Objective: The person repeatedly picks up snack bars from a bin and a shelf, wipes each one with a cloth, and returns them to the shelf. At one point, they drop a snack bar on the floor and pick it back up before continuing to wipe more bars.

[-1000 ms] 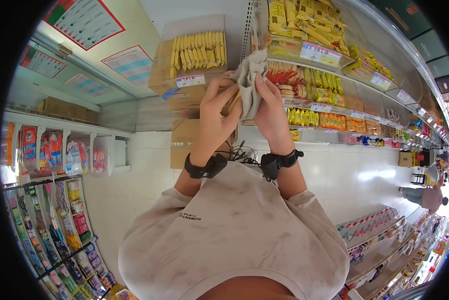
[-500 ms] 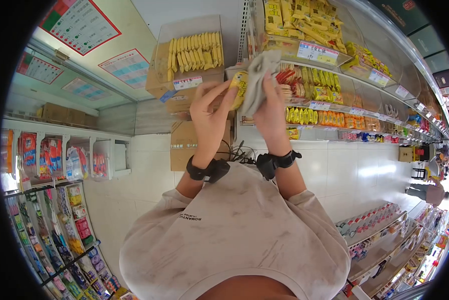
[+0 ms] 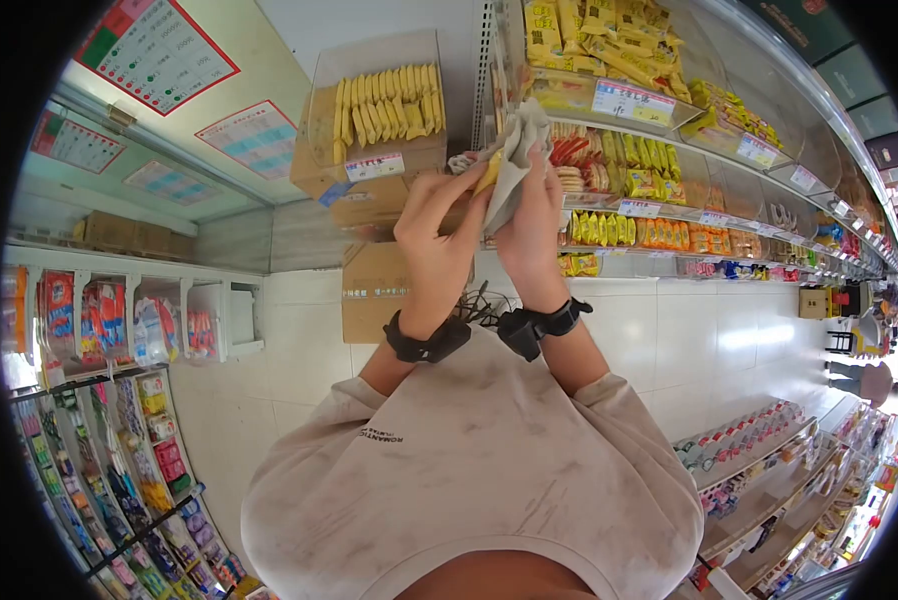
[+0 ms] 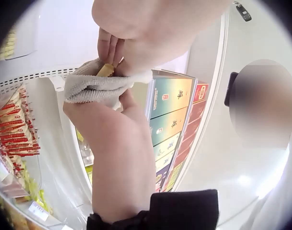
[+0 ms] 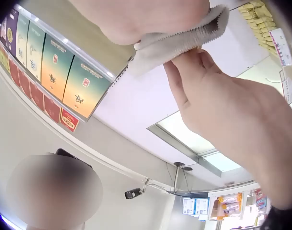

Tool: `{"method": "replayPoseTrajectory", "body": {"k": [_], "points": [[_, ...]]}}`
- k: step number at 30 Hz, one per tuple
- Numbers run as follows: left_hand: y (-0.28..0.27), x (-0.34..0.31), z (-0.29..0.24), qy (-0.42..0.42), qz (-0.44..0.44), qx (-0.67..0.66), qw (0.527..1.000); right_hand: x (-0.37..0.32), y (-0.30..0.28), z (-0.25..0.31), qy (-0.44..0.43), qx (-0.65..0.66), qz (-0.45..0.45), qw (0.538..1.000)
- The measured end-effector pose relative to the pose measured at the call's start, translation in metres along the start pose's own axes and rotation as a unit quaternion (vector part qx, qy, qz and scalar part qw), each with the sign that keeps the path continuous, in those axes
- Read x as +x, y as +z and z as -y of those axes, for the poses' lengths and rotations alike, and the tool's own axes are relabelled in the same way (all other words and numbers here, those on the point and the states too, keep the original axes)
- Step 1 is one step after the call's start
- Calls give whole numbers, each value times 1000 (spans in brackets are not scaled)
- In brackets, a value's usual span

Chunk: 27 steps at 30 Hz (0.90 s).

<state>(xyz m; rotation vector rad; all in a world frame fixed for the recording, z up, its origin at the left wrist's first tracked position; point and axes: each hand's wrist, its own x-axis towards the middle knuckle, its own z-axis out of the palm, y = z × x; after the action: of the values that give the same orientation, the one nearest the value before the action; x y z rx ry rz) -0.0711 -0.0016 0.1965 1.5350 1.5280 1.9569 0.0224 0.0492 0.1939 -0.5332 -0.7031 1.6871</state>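
Note:
In the head view, my left hand (image 3: pixel 437 215) pinches a small yellow snack packet (image 3: pixel 489 172) between thumb and fingertips. A folded grey cloth (image 3: pixel 521 165) is gripped by my right hand (image 3: pixel 531 230), its folds against the packet's right side. From the left wrist, the packet's yellow end (image 4: pixel 106 70) pokes out between the fingers and the ribbed cloth (image 4: pixel 95 88). The right wrist view has the cloth (image 5: pixel 184 44) between both hands, with the packet hidden behind it.
A clear bin (image 3: pixel 324 130) of upright yellow packets stands beyond the left hand. Tiered shelves (image 3: pixel 669 130) of wrapped snacks run along the right, with price tags. Below the hands, a cardboard box (image 3: pixel 364 300) sits on the floor. A person (image 3: pixel 869 382) is far off at right.
The yellow packet came into fuller view half a second ago, then turned and slipped partly behind the cloth again. Both hands have drawn closer together since then.

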Motion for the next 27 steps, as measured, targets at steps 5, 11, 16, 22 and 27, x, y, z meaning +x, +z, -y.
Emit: {"method": "replayPoseTrajectory", "body": {"k": [5, 11, 16, 22, 27], "points": [[-10, 0, 13, -15, -6, 21, 1000, -5, -2, -6, -76, -237, 33, 968], [-13, 11, 24, -166, 65, -170, 969, -1, -30, -4, -150, -421, 54, 893], [-12, 6, 26, -184, 98, -184, 960, 2, -36, -1, -103, -452, 29, 886], [-11, 3, 39, -195, 9, -253, 947, -8, -20, 0, -18, -334, 73, 940], [-19, 4, 53, -223, -31, -337, 914, -8, -17, 0, 50, -311, 102, 944]]}}
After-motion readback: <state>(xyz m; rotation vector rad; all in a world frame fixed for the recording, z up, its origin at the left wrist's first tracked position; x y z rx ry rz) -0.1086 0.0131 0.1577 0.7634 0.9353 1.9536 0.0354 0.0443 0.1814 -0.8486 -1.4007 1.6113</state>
